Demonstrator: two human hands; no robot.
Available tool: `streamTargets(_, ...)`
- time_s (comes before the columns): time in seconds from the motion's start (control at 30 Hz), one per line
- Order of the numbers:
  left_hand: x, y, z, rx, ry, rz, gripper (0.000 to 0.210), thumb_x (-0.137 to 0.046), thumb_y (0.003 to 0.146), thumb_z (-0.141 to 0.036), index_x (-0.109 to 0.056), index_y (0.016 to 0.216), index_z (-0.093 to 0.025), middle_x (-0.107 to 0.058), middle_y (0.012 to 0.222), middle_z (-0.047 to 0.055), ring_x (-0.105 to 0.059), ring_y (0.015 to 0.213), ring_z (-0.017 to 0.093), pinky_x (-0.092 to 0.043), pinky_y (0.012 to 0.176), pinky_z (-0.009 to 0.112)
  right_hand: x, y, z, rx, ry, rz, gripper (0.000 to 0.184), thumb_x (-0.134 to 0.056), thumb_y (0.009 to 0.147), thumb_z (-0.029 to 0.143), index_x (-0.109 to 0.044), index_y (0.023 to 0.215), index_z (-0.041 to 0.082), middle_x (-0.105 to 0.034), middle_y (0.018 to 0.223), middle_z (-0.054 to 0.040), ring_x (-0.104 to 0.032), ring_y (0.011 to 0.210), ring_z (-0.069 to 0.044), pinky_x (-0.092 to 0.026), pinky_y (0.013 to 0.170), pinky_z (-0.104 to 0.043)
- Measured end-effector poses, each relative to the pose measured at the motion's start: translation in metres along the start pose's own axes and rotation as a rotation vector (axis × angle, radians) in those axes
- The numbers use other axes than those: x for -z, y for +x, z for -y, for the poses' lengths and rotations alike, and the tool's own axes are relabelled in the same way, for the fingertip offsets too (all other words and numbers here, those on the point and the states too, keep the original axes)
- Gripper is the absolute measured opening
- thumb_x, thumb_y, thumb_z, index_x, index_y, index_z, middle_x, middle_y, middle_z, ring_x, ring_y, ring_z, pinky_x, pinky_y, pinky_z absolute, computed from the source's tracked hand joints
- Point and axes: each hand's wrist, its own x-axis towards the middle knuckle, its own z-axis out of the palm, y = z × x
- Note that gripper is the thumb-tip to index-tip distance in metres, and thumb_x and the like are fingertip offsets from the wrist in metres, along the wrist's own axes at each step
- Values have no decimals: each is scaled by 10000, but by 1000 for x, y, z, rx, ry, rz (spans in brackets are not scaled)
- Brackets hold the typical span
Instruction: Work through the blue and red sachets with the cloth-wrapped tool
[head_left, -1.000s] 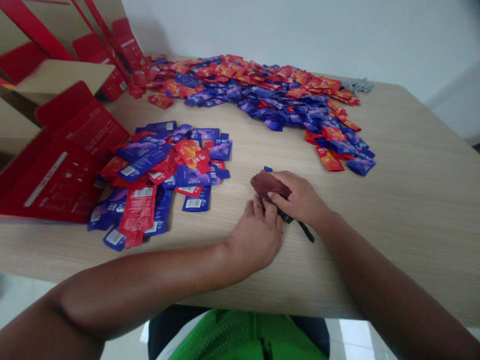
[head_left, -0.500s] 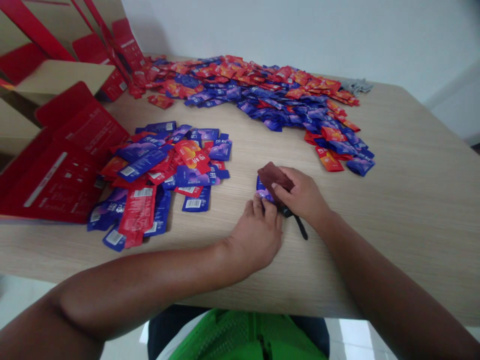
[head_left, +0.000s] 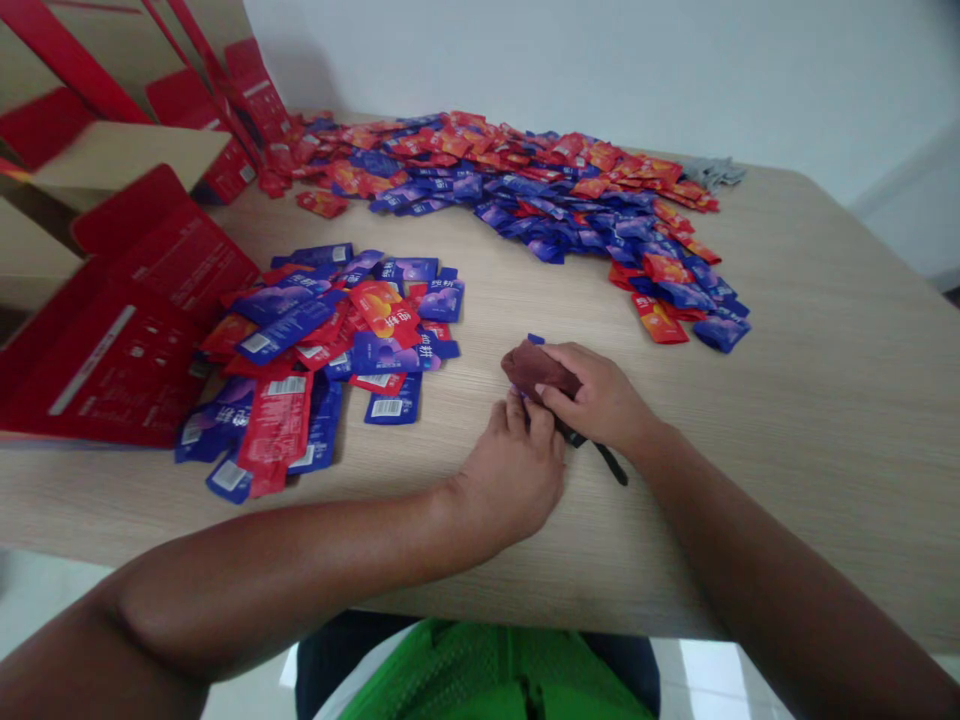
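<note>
from my remote view, i see the right hand (head_left: 600,398) closed around a brown cloth (head_left: 536,368), over a mostly hidden blue packet (head_left: 535,339) on the table (head_left: 780,470). the left hand (head_left: 519,470) sets fingertips at its near end, probably to stop it sliding; whether they pinch it, i cannot tell.

We've got a carton (head_left: 112,350) at the left of our table (head_left: 810,430), a sachet heap (head_left: 322,330) beside it, and another sachet pile (head_left: 517,170) sprawling behind. Right of that heap, the cloth (head_left: 534,368) in our right hand (head_left: 596,395) lies over a lone sachet (head_left: 535,339), left hand (head_left: 517,475) just nearer us.
</note>
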Motion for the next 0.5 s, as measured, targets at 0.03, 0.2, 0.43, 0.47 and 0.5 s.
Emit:
streamTargets(0.03,0,0,0,1,-8,5,581,-532,1074,-392,-600,1467,30,-526,1542,376,-538,1449,526,-473,1139,639,0,0,0,3,-1,0,517,-687,878,219,-664,1394,241,-749,1321,-100,-712,1177,-305,-567,1023,-462)
streamTargets(0.2,1,0,-1,11,4,3,571,-505,1082,-386,-596,1463,30,-527,1535,387,-529,1460,522,-466,1145,643,1,2,0,-105,-45,-38,455,-676,900,249,-687,1354,223,-768,1249,-102,-722,1111,-309,-568,980,-455)
streamTargets(0.43,2,0,0,7,-12,21,490,-506,1083,-388,-683,1336,-7,-556,1513,371,-536,1451,528,-454,1142,657,4,5,-12,-261,-161,-139,396,-651,913,270,-722,1300,232,-793,1163,-95,-723,1008,-313,-559,895,-446)
streamTargets(0.47,2,0,0,7,-17,23,487,-507,1082,-386,-687,1327,-5,-554,1511,375,-536,1447,533,-453,1138,659,5,5,-15,-279,-185,-147,393,-653,911,275,-725,1294,229,-793,1163,-101,-723,1009,-319,-559,892,-449)
streamTargets(0.5,2,0,0,6,-23,23,487,-510,1081,-385,-688,1324,-3,-552,1510,379,-535,1446,537,-451,1135,659,5,5,-17,-293,-206,-157,388,-657,909,280,-728,1287,226,-792,1165,-107,-723,1011,-325,-558,891,-453)
